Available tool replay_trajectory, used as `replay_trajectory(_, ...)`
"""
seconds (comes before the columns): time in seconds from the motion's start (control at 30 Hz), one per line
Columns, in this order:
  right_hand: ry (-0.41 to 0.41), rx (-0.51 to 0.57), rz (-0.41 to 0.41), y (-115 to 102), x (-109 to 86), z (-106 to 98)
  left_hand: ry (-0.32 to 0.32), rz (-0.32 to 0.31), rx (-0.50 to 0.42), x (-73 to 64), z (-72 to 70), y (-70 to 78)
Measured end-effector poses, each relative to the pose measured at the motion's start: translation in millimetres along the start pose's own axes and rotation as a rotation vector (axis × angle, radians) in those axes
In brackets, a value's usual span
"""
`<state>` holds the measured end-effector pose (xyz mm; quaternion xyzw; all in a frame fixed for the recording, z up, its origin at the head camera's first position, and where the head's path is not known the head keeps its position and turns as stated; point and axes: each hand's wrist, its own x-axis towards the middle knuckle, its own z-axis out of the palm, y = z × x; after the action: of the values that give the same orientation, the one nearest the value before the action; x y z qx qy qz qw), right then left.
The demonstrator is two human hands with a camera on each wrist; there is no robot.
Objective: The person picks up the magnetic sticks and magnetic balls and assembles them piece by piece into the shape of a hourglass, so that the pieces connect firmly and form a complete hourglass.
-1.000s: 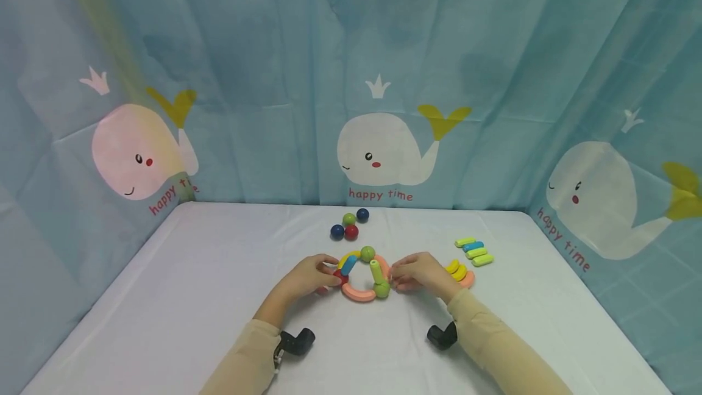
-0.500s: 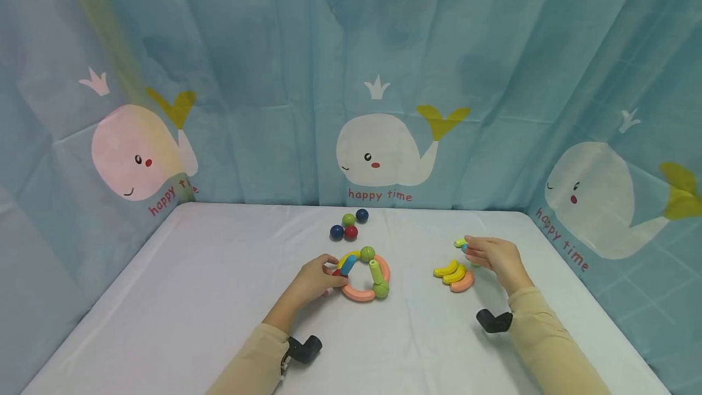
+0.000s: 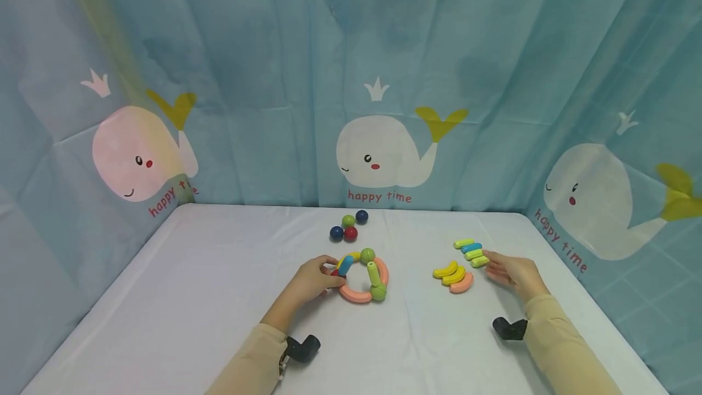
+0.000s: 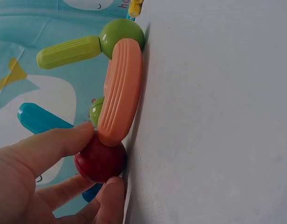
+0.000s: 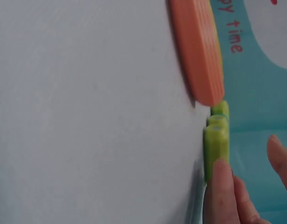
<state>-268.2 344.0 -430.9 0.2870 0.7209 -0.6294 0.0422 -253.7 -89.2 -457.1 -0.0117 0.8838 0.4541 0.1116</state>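
Note:
My left hand [image 3: 311, 279] holds a red ball [image 4: 101, 161] of a ring of toy pieces, thumb on one side and fingers on the other. Curved salmon rods [image 3: 356, 295], a yellow curved rod and green balls [image 3: 367, 255] form the rest of the ring. From the red ball a blue stick [image 4: 41, 117] rises; a yellow-green stick [image 4: 69, 52] stands on the nearer green ball. My right hand [image 3: 514, 274] is at a row of short sticks, its fingertips at the nearest yellow-green stick [image 5: 217, 144]. Its thumb stays apart from that stick.
Loose yellow curved rods [image 3: 445, 270] and a salmon curved rod [image 3: 462, 283] lie between the ring and the right hand. Behind the ring sit several balls, among them a red ball [image 3: 350, 234]. A teal whale-print curtain [image 3: 274, 139] hangs behind the white table [image 3: 219, 261].
My right hand has left the ring's right side and moved right to the short sticks, passing over them and then drawing slightly back. The left hand stays on the red ball; the ring shifts slightly.

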Motion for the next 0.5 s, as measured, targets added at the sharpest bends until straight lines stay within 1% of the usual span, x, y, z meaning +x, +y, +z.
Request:
replay_trajectory(0.17, -0.005, 0.034, 0.031, 5.5, 6.0, -2.9, -0.002, 0.002, -0.003, -0.3, -0.3, 0.7)
replay_trajectory(0.33, -0.031, 0.068, 0.034, 6.4, 10.3, -4.2, 0.003, 0.002, -0.002, 0.1, -0.1, 0.6)
replay_trajectory(0.4, -0.043, 0.070, 0.030, 6.2, 11.9, -3.9, 0.001, 0.002, -0.002, 0.3, -0.2, 0.6)
replay_trajectory(0.5, -0.028, 0.052, 0.040, 4.7, 14.5, -1.9, -0.002, 0.003, -0.001, 0.6, -0.2, 0.6)
